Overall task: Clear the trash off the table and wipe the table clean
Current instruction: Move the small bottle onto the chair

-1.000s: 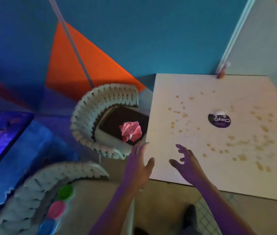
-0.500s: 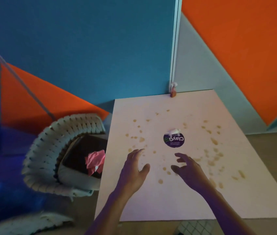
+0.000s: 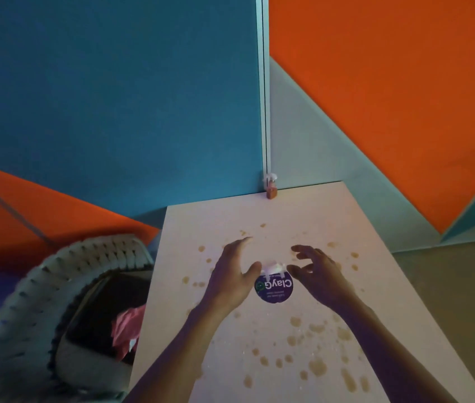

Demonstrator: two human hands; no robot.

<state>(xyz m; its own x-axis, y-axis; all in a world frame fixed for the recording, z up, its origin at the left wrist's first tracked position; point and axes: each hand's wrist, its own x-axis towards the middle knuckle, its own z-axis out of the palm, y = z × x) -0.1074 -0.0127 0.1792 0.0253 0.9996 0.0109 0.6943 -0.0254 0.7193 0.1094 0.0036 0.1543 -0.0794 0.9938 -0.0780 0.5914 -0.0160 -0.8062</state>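
Reaching over the stained table (image 3: 303, 216), I held my left hand (image 3: 231, 276) and right hand (image 3: 319, 276) on either side of the purple sticker (image 3: 274, 287), fingers spread and holding nothing. White scrap (image 3: 274, 268) lay at the sticker's far edge; what it was, I couldn't tell.

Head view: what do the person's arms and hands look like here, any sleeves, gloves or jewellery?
Both forearms are bare as far as the frame shows, with no sleeve in view. The left hand and the right hand wear no gloves. I can make out no ring, watch or wristband, though the dim, tinted light could hide something small.
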